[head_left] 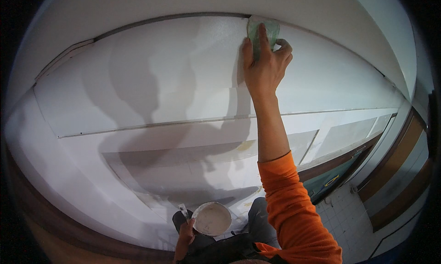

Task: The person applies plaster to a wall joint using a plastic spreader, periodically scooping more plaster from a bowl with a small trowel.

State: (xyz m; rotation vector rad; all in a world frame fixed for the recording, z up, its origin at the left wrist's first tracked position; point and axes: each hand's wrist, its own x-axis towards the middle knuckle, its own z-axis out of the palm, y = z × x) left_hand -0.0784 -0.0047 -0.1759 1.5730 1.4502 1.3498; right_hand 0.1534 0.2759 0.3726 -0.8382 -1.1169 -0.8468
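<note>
My right hand (266, 64) is stretched up to the top of a white wall panel (193, 71). It grips a thin green translucent spreader (271, 32), index finger laid along its face, pressed flat where the panel meets the overhang above. Low down, my left hand (186, 232) is closed at the side of a round bucket (202, 204) filled with pale, creamy filler (212, 220). A smeared, pale flat tool (183, 210), perhaps a putty knife, sticks up beside the bucket from the same hand; its lower part is hidden by my fingers.
A dark gap (174, 17) runs along the panel's top left, under the white overhang (183, 0). Below the panel is a recessed section (183, 165) with patchy filler. A brown-framed door (317, 172) and tiled floor (337, 220) lie lower right. My shadow falls across the panel.
</note>
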